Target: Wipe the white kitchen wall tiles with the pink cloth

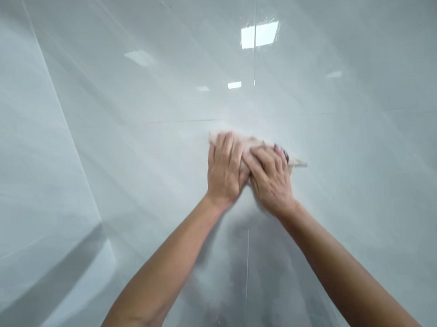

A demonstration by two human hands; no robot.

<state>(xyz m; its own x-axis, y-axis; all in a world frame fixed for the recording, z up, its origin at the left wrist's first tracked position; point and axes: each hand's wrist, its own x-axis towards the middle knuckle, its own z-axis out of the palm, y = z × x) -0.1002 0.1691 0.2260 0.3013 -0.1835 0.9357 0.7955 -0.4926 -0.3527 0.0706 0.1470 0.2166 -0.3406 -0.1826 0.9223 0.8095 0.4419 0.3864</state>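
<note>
A pale, crumpled cloth (247, 140) lies pressed against the glossy grey tiled wall (160, 166) in the middle of the head view. My left hand (224, 169) holds its left part, fingers bent over it and pointing upward. Just beside it, my right hand (272, 177) grips the right part with curled fingers. A small dark patterned patch shows by the right fingertips, and a thin corner of the cloth sticks out to the right. Most of the cloth is hidden under both hands, whose thumb sides are close together.
Another tiled wall (27, 144) meets this one along a slanting corner at the left. Thin joints run between the large tiles. A bright lamp reflection (259, 35) shines on the upper part, and a dark reflection shows below my hands.
</note>
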